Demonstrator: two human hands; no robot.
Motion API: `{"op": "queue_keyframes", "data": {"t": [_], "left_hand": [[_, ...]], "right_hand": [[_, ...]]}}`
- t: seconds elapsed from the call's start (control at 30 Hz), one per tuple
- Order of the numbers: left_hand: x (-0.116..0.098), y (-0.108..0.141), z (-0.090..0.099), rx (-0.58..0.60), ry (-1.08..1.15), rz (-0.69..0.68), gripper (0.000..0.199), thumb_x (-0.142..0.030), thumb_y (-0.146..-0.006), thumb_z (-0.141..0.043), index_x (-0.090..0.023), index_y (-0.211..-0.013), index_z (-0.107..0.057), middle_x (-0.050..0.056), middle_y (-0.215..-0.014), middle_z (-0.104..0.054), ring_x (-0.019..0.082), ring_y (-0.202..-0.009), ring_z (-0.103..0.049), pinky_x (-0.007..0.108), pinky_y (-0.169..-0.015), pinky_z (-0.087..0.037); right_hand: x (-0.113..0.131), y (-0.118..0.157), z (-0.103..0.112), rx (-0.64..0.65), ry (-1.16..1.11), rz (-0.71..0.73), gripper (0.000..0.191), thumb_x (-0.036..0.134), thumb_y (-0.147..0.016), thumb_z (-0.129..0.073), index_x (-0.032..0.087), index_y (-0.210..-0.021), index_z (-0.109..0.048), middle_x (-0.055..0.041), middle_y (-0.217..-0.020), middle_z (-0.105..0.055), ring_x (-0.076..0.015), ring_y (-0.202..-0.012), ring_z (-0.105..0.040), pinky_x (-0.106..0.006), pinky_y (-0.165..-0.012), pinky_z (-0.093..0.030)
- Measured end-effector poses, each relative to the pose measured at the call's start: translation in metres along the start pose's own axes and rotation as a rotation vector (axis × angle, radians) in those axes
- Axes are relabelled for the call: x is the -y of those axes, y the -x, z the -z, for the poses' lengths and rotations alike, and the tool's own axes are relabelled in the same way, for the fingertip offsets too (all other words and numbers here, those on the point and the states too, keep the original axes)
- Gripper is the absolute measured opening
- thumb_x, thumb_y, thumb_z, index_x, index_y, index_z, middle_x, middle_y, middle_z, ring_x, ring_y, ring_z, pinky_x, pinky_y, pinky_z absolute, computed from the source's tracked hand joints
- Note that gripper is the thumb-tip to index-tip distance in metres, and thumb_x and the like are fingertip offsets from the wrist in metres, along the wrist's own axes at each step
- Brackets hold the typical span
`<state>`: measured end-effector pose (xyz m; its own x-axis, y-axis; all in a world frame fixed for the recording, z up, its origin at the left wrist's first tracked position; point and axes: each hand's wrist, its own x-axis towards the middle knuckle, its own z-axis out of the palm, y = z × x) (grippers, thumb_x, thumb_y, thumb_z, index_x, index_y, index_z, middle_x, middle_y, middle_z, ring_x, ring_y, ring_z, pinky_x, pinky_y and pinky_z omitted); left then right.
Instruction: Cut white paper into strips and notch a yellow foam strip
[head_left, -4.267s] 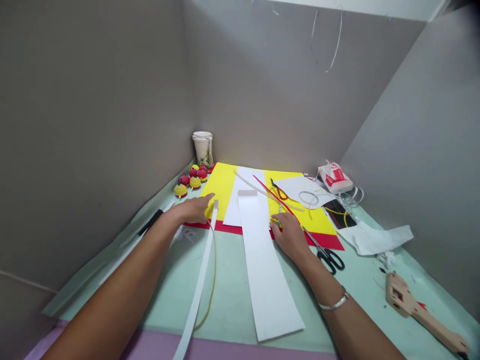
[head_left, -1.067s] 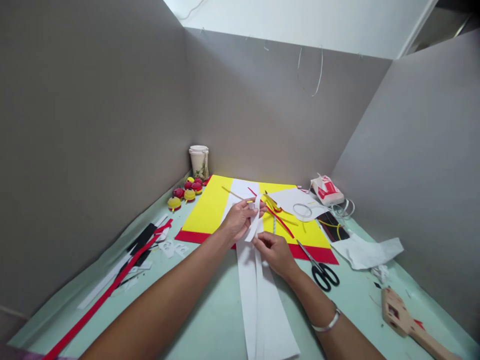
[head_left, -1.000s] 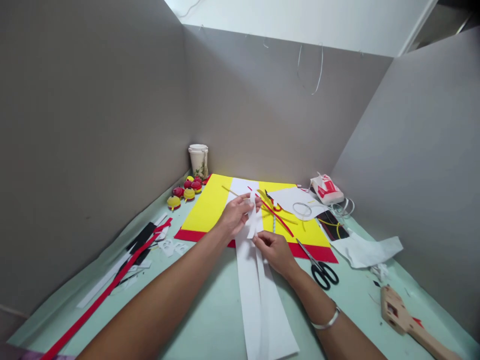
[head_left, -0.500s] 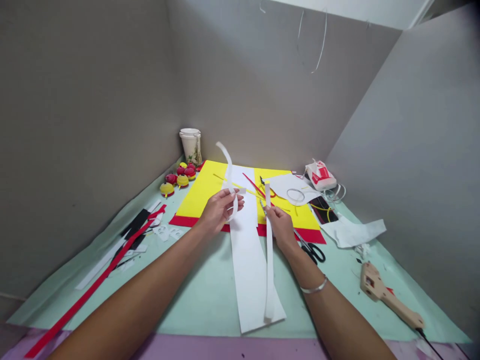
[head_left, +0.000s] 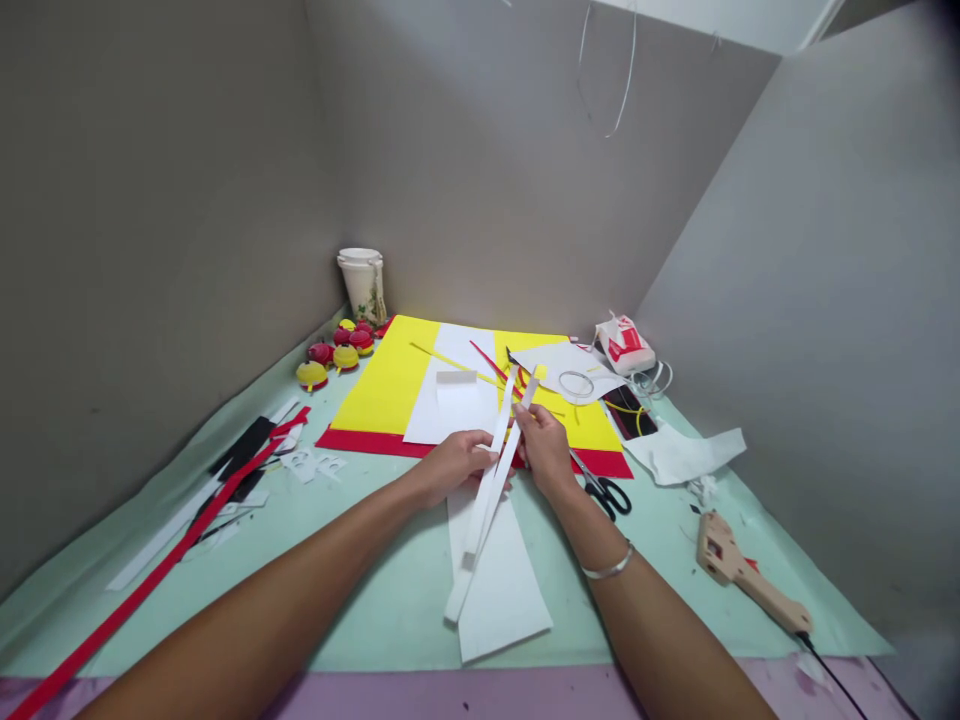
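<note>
Two narrow white strips lie almost side by side in front of me, slanting down to the left. My left hand point(head_left: 459, 466) pinches the left white strip point(head_left: 484, 505) between thumb and fingers. Higher up, my right hand point(head_left: 546, 448) grips the right white strip point(head_left: 510, 450), near its top end. A small yellow piece point(head_left: 541, 372) shows at that end. Under the strips is a long white sheet point(head_left: 506, 590), partly covered by my left hand. Beyond my hands lie yellow sheets point(head_left: 371, 400) with red edges and a white band between them.
Black-handled scissors point(head_left: 609, 495) lie beside my right wrist. A beige glue gun point(head_left: 750, 575) rests at the right. Red strip point(head_left: 172, 560) and black scraps are on the left. Several red and yellow round pieces point(head_left: 345, 358) and a white cup point(head_left: 363, 285) stand at the back left.
My left hand has come down and right, bringing its curled strip alongside the other one. The right hand's strip has tilted from upright to slanting. A folded white piece now shows on the sheets.
</note>
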<state>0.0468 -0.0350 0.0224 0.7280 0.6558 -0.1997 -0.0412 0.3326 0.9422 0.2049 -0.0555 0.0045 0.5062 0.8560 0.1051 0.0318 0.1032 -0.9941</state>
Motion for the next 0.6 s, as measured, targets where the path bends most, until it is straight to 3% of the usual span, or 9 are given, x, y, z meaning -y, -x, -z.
{"op": "queue_keyframes", "data": {"t": [0.17,0.33,0.6], "left_hand": [[-0.001,0.005,-0.001,0.091,-0.010,0.077,0.030,-0.027,-0.070,-0.072,-0.012,-0.095,-0.065,0.015,-0.086,-0.073,0.027,-0.077,-0.072,0.042,-0.077,-0.056],[-0.002,0.008,0.002,0.204,-0.076,0.202,0.026,-0.025,-0.070,-0.071,-0.012,-0.092,-0.065,0.018,-0.093,-0.073,0.028,-0.083,-0.072,0.037,-0.075,-0.055],[-0.001,0.010,0.003,0.291,-0.048,0.262,0.035,-0.034,-0.073,-0.075,-0.012,-0.097,-0.062,0.018,-0.093,-0.072,0.025,-0.077,-0.071,0.036,-0.070,-0.055]], "right_hand": [[-0.004,-0.006,0.005,-0.060,-0.043,-0.013,0.027,0.049,-0.080,-0.062,0.022,-0.075,-0.059,0.0064,-0.050,-0.060,-0.0113,-0.035,-0.047,-0.022,-0.034,-0.036],[-0.005,-0.014,0.008,-0.073,-0.138,-0.035,0.027,0.049,-0.083,-0.060,0.022,-0.085,-0.058,-0.0043,-0.081,-0.076,-0.0175,-0.056,-0.067,-0.027,-0.050,-0.054],[-0.005,-0.017,0.011,-0.117,-0.246,-0.011,0.025,0.044,-0.079,-0.066,0.022,-0.090,-0.057,-0.0039,-0.089,-0.076,-0.0198,-0.068,-0.072,-0.030,-0.060,-0.058]]}}
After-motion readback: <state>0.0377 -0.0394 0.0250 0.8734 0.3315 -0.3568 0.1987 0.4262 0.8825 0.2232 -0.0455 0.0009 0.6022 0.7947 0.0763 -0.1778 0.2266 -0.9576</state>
